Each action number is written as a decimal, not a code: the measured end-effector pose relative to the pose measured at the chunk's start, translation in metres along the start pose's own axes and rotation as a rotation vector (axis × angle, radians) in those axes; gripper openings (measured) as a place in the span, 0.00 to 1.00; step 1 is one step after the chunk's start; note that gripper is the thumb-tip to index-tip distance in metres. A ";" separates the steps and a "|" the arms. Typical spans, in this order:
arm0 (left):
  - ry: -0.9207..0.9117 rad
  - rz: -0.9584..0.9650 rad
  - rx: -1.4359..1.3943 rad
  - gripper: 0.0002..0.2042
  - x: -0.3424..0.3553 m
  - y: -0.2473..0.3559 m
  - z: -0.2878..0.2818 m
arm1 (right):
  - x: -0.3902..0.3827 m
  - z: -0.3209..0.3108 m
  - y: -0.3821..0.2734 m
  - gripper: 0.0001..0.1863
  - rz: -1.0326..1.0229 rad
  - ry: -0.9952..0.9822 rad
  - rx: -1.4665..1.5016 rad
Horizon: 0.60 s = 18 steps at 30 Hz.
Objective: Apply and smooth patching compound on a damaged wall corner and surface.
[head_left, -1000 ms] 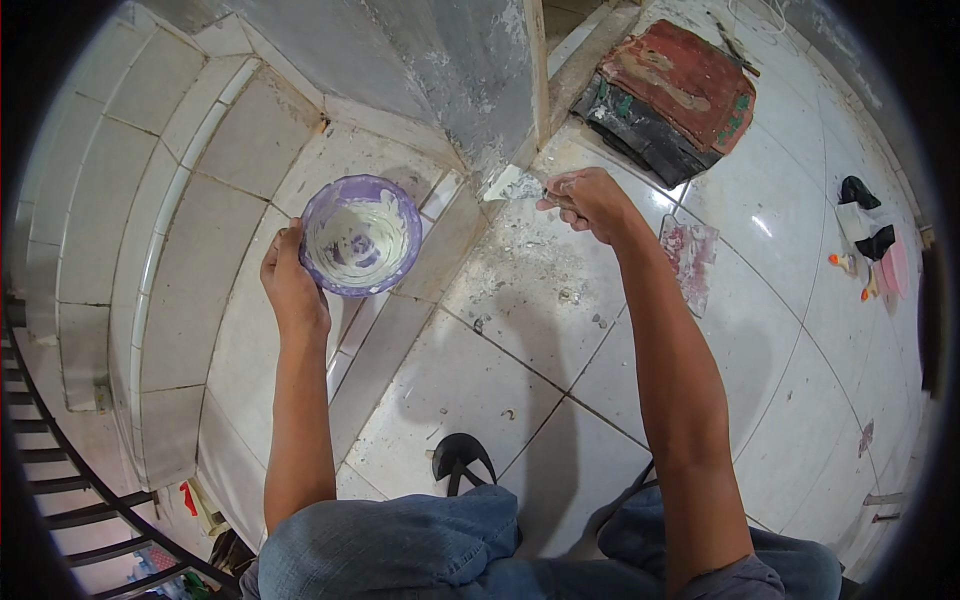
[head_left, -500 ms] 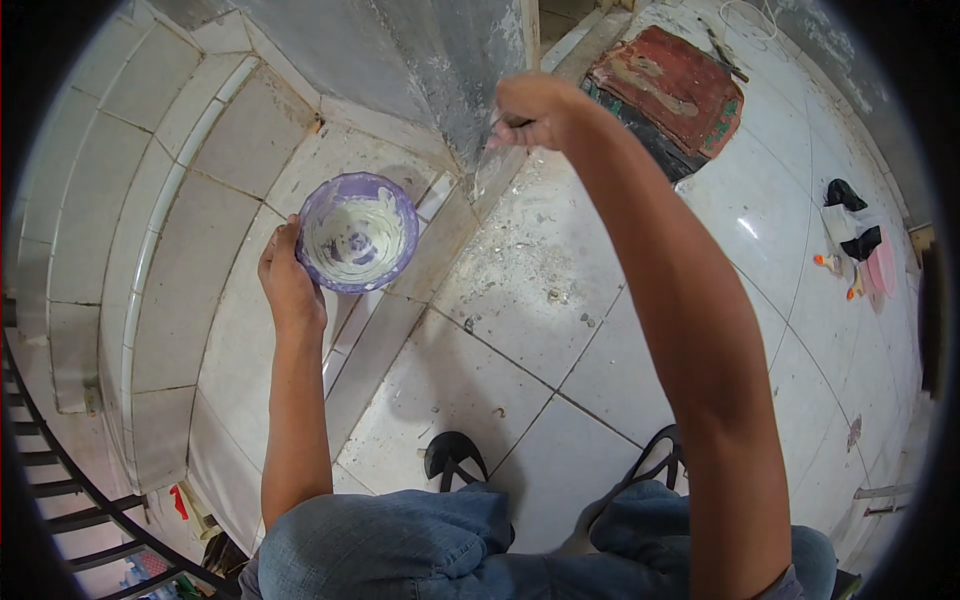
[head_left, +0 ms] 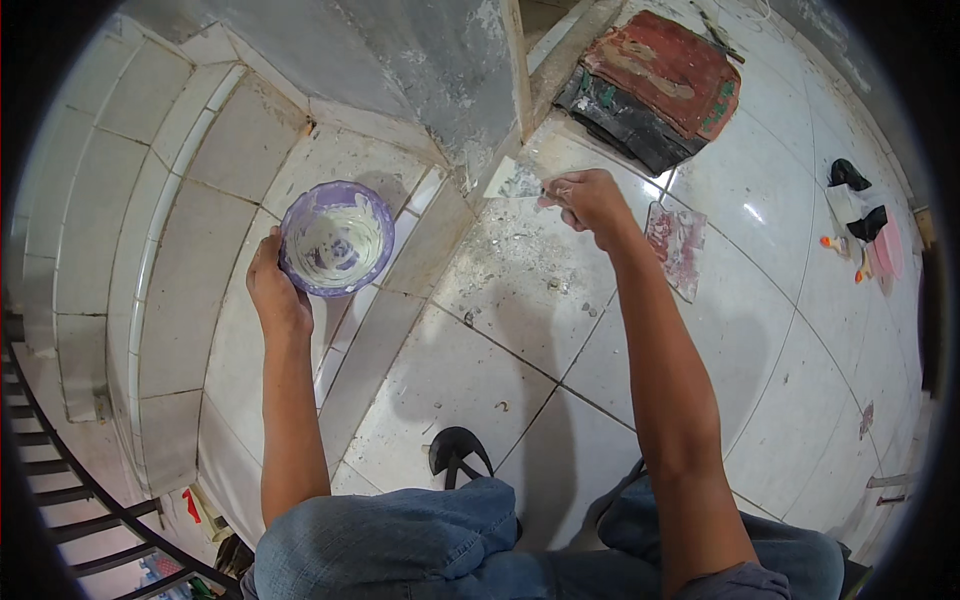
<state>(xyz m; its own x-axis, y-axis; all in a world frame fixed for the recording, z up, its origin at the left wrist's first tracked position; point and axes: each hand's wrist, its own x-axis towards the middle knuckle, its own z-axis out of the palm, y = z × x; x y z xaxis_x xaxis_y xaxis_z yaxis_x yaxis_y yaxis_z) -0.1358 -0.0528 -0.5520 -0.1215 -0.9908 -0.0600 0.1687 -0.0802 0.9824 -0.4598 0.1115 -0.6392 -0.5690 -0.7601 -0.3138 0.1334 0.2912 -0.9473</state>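
Left grip [head_left: 277, 290] curls round the bowl [head_left: 326, 196], mouth upward, presumably keeping paste [head_left: 338, 232] in; right grip [head_left: 588, 203] is closed round the scraper [head_left: 514, 182].

The fingers of the left hand [head_left: 276, 287] are mostly hidden behind the purple bowl [head_left: 345, 190], whose underside is out of sight. The right hand [head_left: 592, 205] covers most of the putty knife's handle, and its forearm hides the left edge of a red-stained plate [head_left: 682, 245]. Jeans [head_left: 390, 540], cut off by the lower edge, cover the heel of the left flip-flop [head_left: 457, 450]; the right foot is almost wholly hidden. The top edge cuts the grey wall [head_left: 370, 70]. The crumbs [head_left: 520, 255] on the floor are too small to identify.
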 end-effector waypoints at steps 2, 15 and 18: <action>0.006 -0.004 -0.003 0.09 0.000 0.000 0.001 | 0.003 0.006 0.011 0.10 0.065 -0.058 0.175; -0.011 -0.024 0.020 0.11 0.000 -0.004 0.001 | 0.020 0.002 0.034 0.12 0.085 -0.076 0.171; -0.011 -0.020 0.020 0.11 0.001 -0.005 0.000 | 0.026 0.002 0.038 0.12 0.086 -0.106 0.202</action>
<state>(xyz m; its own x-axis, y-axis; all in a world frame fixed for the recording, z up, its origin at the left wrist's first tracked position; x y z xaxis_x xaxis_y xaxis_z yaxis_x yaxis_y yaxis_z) -0.1372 -0.0537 -0.5568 -0.1351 -0.9877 -0.0782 0.1463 -0.0980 0.9844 -0.4677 0.1017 -0.6833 -0.4617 -0.7975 -0.3884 0.3432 0.2431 -0.9073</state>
